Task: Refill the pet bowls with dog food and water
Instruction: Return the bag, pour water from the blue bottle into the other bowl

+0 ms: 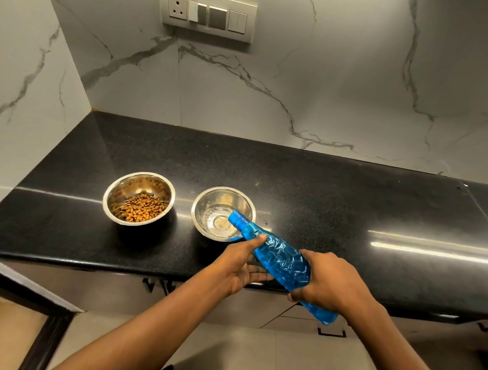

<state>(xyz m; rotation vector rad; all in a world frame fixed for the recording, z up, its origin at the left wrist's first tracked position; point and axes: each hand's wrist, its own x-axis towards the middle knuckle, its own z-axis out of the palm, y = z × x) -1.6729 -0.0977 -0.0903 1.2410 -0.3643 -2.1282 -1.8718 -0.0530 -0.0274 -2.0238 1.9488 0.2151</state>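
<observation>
Over water bowl point(205, 208), blue bottle point(278, 255) is tilting, mouth pointing 10 o'clock; right hand point(331, 281) nearer base, fingers gripping it; left hand point(238, 267) fingers straight, thumb steadying neck.

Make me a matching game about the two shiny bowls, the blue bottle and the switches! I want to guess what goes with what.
Things:
1. left bowl
2. right bowl
3. bottle
4. switch panel

Clues:
A. up on the marble wall
B. blue, tilted, mouth over a bowl
C. has brown kibble inside
D. has a little clear water inside

Pairs: 1-C, 2-D, 3-B, 4-A
</observation>
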